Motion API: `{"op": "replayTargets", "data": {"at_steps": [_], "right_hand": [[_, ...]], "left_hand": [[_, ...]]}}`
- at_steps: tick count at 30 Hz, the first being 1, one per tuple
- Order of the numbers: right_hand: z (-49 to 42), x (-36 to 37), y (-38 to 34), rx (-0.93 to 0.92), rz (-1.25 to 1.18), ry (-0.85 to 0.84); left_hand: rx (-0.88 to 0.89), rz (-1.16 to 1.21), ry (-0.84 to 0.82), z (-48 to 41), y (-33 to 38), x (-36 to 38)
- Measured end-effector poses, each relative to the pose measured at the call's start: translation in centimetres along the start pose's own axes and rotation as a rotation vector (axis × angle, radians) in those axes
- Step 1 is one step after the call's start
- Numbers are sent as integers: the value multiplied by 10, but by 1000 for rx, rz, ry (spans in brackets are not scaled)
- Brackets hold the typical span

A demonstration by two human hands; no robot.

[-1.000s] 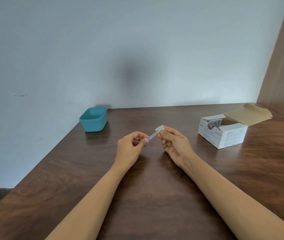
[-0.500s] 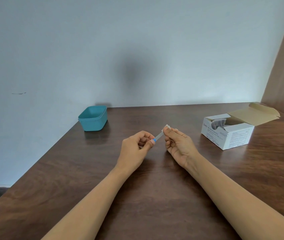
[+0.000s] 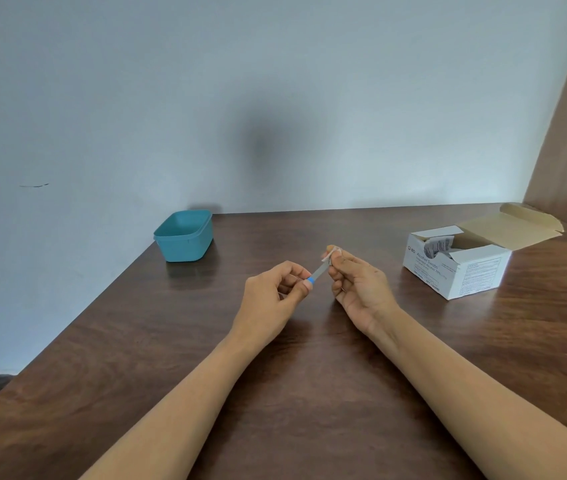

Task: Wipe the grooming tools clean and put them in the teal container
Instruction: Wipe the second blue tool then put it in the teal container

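As left hand [image 3: 271, 299] pinches file [image 3: 318, 271] — right hand [image 3: 361, 289], swab [image 3: 331, 252].

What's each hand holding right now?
Left hand: pinching the nail file by its blue end.
Right hand: pinching a wipe at the file's tip.

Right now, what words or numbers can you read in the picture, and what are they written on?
"BD": on the front of the white box.
"Alcohol Swabs": on the same front, right beside it.
Smaller lines under that, and the print on the box's side: too small to read.
Packet poking out of the box: printed, but too blurred to read.
Teal container: no writing shows.
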State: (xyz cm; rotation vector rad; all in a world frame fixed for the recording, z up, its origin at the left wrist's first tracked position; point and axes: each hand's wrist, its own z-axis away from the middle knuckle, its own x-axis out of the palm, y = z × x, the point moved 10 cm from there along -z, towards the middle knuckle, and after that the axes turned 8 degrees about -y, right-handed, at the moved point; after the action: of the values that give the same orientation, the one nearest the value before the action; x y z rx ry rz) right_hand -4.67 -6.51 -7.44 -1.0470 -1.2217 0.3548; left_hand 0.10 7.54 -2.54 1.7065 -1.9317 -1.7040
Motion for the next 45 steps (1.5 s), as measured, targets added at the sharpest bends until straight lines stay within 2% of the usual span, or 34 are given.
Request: {"op": "replayTargets", "data": {"at_steps": [11,25,36,41,45], "right_hand": [[3,-6,-1,30,17,71],[1,-2,-1,35,67,11],[1,-6,-1,8,114,50],[2,-1,0,27,100,-16],[4,8,0,43,255,-72]], "left_hand": [[14,-6,21,1,3,-4],[7,4,49,2,2,-9],[-30,-1,10,2,-2,-5],[-30,8,-17,3,-1,-2],[-14,12,-23,4,1,-2]]}}
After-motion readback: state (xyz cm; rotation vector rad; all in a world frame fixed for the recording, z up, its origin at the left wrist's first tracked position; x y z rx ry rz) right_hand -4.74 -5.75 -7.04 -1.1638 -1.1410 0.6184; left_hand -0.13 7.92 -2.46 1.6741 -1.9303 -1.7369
